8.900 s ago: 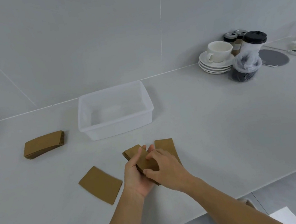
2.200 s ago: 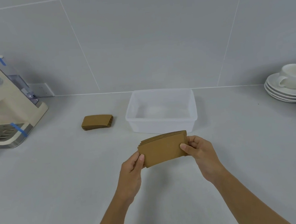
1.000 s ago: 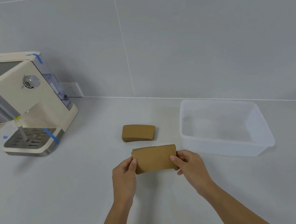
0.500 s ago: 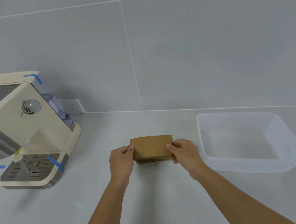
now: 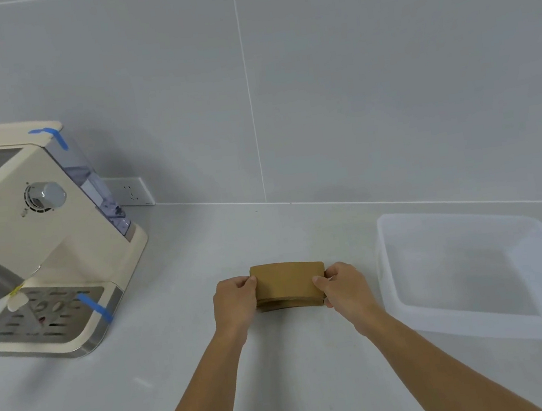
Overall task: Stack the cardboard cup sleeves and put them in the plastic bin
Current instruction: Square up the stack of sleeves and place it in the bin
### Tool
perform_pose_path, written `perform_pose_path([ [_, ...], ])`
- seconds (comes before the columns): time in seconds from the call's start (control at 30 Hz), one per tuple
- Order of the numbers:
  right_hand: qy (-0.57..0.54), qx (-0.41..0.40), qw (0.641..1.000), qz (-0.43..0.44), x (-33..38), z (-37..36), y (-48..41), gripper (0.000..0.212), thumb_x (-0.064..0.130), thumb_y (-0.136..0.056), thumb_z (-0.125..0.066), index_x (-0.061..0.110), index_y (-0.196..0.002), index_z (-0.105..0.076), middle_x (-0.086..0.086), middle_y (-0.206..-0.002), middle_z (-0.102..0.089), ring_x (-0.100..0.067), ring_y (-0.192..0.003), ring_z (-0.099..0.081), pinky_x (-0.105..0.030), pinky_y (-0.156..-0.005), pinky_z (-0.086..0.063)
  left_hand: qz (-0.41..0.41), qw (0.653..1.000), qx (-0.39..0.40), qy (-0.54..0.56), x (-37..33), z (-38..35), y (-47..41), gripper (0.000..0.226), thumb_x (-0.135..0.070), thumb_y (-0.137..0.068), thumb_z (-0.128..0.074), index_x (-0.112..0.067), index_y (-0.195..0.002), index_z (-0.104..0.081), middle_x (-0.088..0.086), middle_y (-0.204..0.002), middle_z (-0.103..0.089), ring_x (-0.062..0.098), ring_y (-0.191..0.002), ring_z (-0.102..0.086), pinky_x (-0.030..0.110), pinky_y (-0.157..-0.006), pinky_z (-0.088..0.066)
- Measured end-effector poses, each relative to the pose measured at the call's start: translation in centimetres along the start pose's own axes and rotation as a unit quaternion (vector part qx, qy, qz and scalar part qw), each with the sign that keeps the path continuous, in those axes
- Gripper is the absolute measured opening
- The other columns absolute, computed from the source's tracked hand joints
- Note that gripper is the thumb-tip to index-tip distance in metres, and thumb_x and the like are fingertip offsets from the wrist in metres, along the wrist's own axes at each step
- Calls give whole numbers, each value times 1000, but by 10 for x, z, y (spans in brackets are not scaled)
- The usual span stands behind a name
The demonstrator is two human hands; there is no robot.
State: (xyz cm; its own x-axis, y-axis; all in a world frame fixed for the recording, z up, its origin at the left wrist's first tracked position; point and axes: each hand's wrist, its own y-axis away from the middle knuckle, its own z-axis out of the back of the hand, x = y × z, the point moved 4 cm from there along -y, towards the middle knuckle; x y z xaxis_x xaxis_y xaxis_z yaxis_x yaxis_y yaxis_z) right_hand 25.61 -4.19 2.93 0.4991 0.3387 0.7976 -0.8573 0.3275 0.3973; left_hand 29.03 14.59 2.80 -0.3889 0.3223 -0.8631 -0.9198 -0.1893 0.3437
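Head view: near 6 o'clock of centre, both hands meet over the table. The left hand pinches the left end and the right hand pinches the right end of a stack of cardboard cup sleeves; each grip is closed on that stack. The stack lies low on the table surface, its lower layers showing as a slightly offset dark edge along the near side, so the pile does not look fully squared. The plastic bin stands just beside the right hand, toward 3 o'clock, open-topped, and no sleeves can be seen inside it. A coffee machine sits well apart at 9 o'clock, a wall socket behind it.

By my reading, the stacking step is at its end: the sleeves are gathered into one pile. The next move calls for squeezing both ends evenly to align the edges, lifting the whole pile without letting the lower layers slip out, carrying it rightward over the bin's near wall and setting it down flat inside.
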Motion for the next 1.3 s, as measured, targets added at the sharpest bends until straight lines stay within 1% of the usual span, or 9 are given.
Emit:
perform_pose_path([
  [0.17,23,14,1000,-4,-2,1,-5,20,30,-85,-57,11,-82,-53,-3,-78,-56,-18,-68,-51,-32,-67,-42,7,999,13,-46,5,3,-10,20,-19,-87,-50,-11,-70,-55,8,-74,-49,22,-69,-41,30,-66,-32],
  [0.3,-7,39,998,-47,-1,6,-9,35,39,-81,-64,7,-86,-50,-4,-79,-49,-17,-67,-45,-27,-63,-37,57,994,71,-54,1,2,-15,36,-33,-84,-60,-13,-63,-37,6,-69,-37,21,-64,-35,29,-60,-26],
  [0.43,-66,101,987,-103,1,5,-8,43,35,-77,-71,3,-99,-53,-6,-90,-56,-13,-69,-53,-22,-56,-40,93,986,130,-36,-1,0,-16,42,-38,-75,-73,-4,-84,-51,3,-77,-49,14,-67,-46,23,-57,-36],
  [0.63,-142,139,972,-125,-3,0,-12,41,14,-72,-78,-1,-103,-56,-9,-101,-64,-17,-81,-62,-16,-54,-45,118,979,169,-9,8,-8,-18,74,-23,-50,-88,1,-112,-55,9,-112,-62,25,-106,-56,36,-95,-44],
  [0.73,-163,163,968,-95,-9,0,-11,32,7,-69,-78,-2,-97,-64,-12,-103,-69,-19,-87,-65,-18,-71,-52,104,968,224,41,8,-8,-11,67,-9,-45,-85,0,-107,-61,10,-109,-67,27,-106,-60,32,-89,-46],
  [0.8,-167,180,968,-56,-12,1,-7,28,3,-69,-77,2,-95,-66,-11,-100,-70,-16,-86,-65,-15,-67,-52,77,964,236,96,9,-5,-5,67,1,-44,-80,-1,-107,-58,11,-106,-67,27,-102,-62,28,-76,-49],
  [0.9,-181,159,970,17,-14,4,-2,45,2,-57,-80,4,-100,-67,-19,-107,-68,-21,-91,-62,-29,-81,-54,24,961,227,157,11,-3,6,65,16,-56,-75,-6,-108,-46,8,-104,-58,20,-93,-59,20,-60,-52],
  [1.07,-137,101,980,108,-10,8,7,38,-4,-61,-78,14,-93,-67,-1,-101,-58,-15,-93,-56,-27,-81,-44,-73,970,197,126,19,-4,16,56,11,-63,-74,-19,-96,-40,7,-103,-52,15,-88,-55,19,-69,-49],
  [1.3,-110,102,981,121,-15,1,16,52,3,-69,-76,29,-109,-56,8,-115,-50,-9,-108,-48,-20,-87,-37,-97,967,190,138,26,-4,23,76,6,-66,-75,-23,-122,-33,-4,-116,-47,10,-102,-53,13,-70,-50],
])
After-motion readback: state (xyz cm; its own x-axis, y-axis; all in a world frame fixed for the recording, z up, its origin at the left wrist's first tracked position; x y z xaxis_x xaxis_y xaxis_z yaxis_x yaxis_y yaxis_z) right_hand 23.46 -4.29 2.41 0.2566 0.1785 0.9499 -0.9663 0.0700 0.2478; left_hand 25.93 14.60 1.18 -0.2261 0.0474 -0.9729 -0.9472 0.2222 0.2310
